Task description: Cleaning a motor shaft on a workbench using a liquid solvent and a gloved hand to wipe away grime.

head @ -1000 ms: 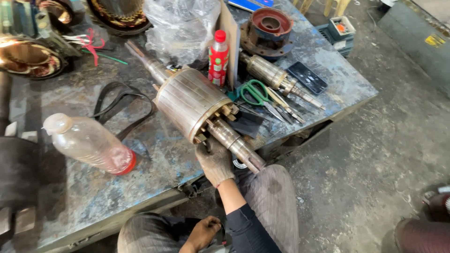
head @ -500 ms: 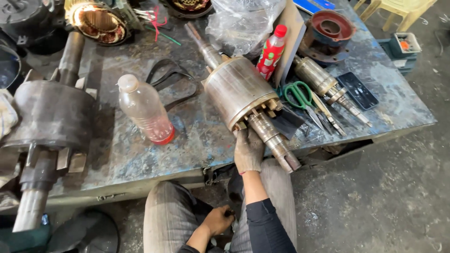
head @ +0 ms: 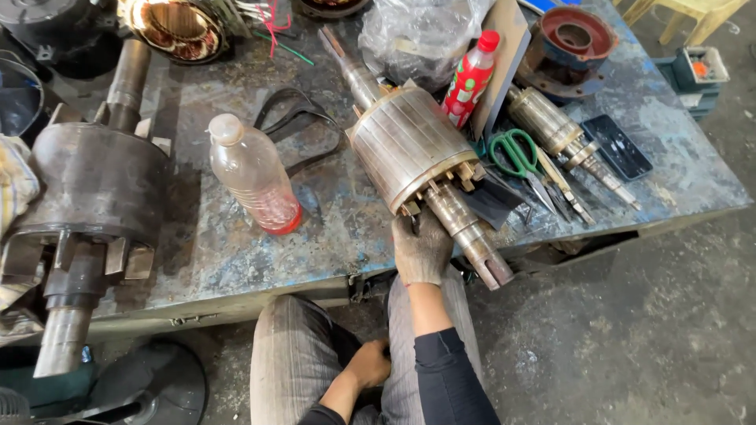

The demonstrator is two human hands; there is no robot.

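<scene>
At the left edge lies a dark rotor (head: 94,189). Lower centre, your left hand (head: 368,366) rests on your thigh, fingers curled on nothing. Your gloved right hand (head: 421,248) presses closed fingers against the silver rotor (head: 409,149) at centre frame; steady its overhanging shaft (head: 468,236) so it cannot roll. The plastic bottle (head: 252,177) lies nearly empty; the red bottle (head: 470,79) stands capped, contents hidden.
</scene>
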